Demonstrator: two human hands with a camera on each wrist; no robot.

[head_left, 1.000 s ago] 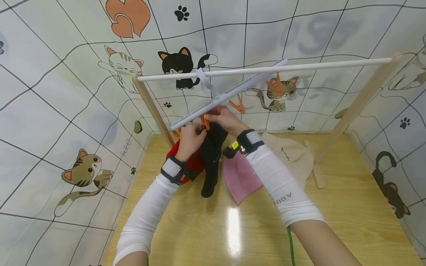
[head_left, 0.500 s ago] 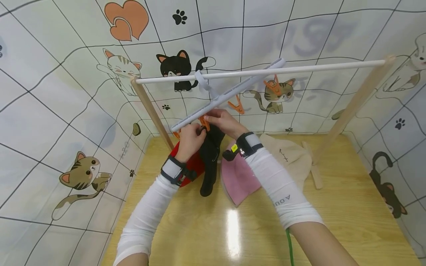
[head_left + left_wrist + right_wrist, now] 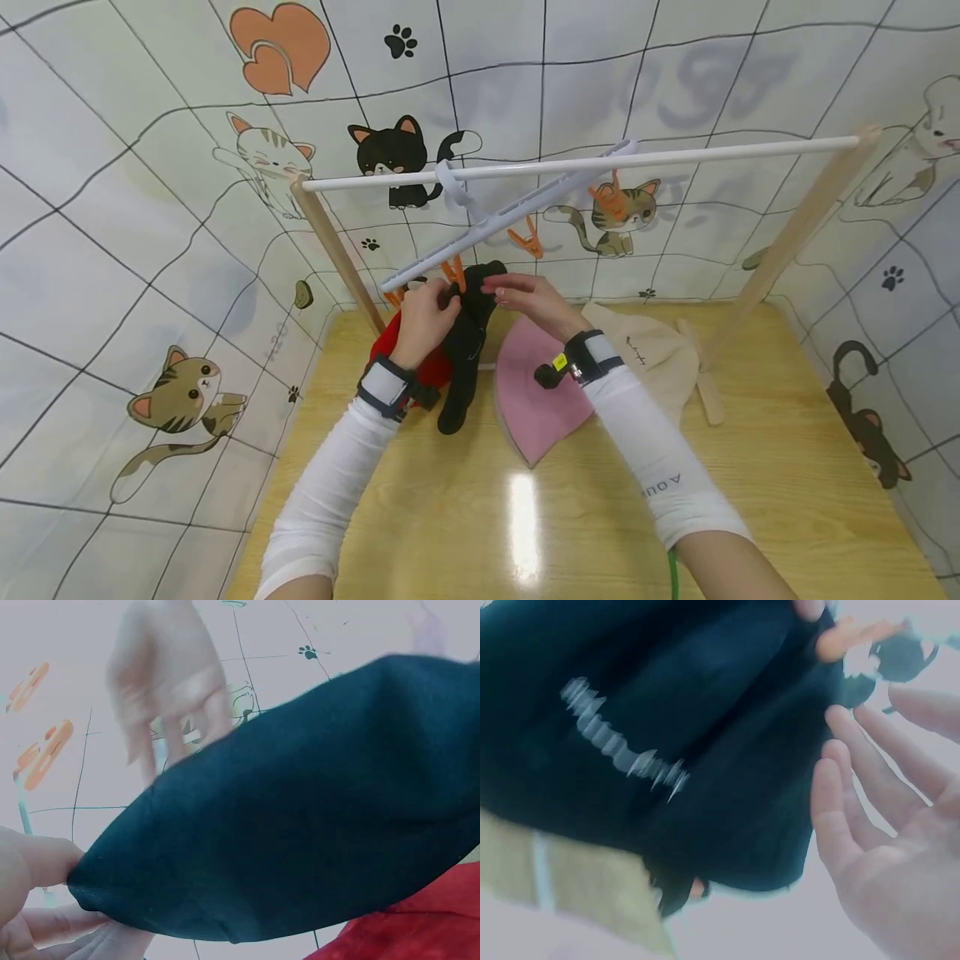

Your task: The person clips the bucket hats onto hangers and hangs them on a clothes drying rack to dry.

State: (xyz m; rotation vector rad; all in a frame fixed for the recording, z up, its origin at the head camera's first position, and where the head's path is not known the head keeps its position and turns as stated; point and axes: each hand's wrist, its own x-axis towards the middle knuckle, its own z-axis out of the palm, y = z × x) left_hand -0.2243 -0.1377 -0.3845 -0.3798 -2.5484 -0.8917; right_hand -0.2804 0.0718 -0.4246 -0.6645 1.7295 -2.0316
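Wooden surface [image 3: 420, 508] is stretching below both grips. Left grip [image 3: 427, 315] is pinching black cloth [image 3: 459, 387] at its edge. Right grip [image 3: 540, 304] is holding nothing, fingers extended beside that cloth, contact unclear. Red cloth [image 3: 438, 365] is showing behind left grip; pink cloth [image 3: 521, 408] is lying below right. Above left grip, orange clip [image 3: 454, 272] is hanging from pale hanger [image 3: 487, 225].

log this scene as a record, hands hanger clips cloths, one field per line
left hand: pinches the black cloth
right hand: fingers extended beside the black cloth, contact unclear
hanger: hooked on the white rail
orange clips: four, along the hanger
red cloth: partly hidden behind the left hand
pink cloth: on the table
beige cloth: on the table, right of pink cloth
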